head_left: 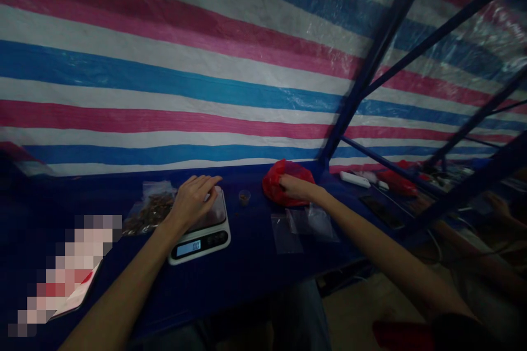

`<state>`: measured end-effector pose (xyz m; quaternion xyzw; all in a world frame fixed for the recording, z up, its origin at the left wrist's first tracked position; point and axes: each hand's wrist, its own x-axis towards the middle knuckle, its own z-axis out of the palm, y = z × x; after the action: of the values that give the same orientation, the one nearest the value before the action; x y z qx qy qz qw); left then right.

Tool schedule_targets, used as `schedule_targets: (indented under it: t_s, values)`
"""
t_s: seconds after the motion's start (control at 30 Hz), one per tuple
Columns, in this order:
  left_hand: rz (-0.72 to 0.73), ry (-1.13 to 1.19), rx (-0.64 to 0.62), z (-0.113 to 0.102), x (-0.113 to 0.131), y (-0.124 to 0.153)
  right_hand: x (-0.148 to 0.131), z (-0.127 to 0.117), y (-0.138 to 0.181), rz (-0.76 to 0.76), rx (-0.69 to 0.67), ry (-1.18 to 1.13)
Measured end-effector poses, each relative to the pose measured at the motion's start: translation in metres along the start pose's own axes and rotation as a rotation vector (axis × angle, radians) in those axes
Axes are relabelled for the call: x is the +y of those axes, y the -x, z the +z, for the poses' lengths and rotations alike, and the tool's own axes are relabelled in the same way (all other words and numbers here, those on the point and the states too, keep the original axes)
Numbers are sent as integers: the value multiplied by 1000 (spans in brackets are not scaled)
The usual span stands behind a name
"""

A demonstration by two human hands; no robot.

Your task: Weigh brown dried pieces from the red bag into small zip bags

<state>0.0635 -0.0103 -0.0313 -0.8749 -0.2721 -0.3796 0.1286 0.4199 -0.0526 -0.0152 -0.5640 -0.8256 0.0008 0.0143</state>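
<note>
My left hand (195, 200) is over the pan of a white digital scale (222, 238), fingers stretched out and nothing visible in them. The scale's lit display reads 0.0. My right hand (298, 188) reaches into a red plastic bag (274, 184); its fingertips are hidden there, and I cannot see what they hold. Between the hands stands a small clear cup (244, 198) with a little brown material in it. Clear zip bags (287, 233) lie flat in front of the red bag. Left of the scale is a pile of filled zip bags (150, 211) with brown contents.
A phone-like device (78, 296), partly pixelated, lies at the left. A dark phone (381, 211) and a white device (354, 179) are on the blue table (255, 279) at the right. Blue metal frame bars (370, 74) slant beside them. Another person's arm (465, 247) shows at far right.
</note>
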Motion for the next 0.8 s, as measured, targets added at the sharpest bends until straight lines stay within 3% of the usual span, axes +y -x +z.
schedule_targets:
  t_s: [0.23, 0.37, 0.47, 0.6, 0.7, 0.8]
  values:
    - [-76, 30, -52, 1, -2, 2, -7, 9, -19, -72, 110, -118]
    - [-104, 33, -72, 2, -5, 4, 2, -16, -24, -118, 148, -165]
    - [-93, 37, -55, 2, -7, 4, 11, -43, -21, -163, 100, -185]
    - [-46, 34, 0, 0, -7, 3, 17, -76, -7, -124, 136, -178]
    - [-29, 32, 25, -2, -8, 1, 9, -92, 1, -119, 242, -231]
    - [-34, 26, 15, -4, -6, 0, -17, -93, -5, -185, 243, -310]
